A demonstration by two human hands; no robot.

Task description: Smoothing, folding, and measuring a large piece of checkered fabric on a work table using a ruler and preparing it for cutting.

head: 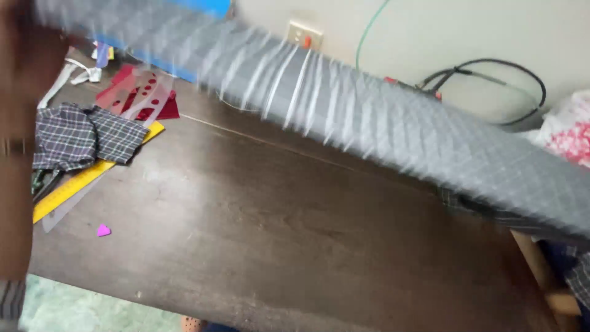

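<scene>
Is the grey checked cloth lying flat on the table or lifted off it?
Lifted. The grey cloth stretches blurred in mid-air above the dark table, whose bare top shows beneath it. The left arm is raised at its end; the grip is out of view.

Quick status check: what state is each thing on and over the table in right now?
Grey checked fabric: stretched above the table, motion-blurred.
Dark wooden table: bare in the middle.
Folded checked cloth: crumpled, on the yellow ruler.
Pink chalk piece: lying loose.
Left arm: raised; hand hidden.
</scene>
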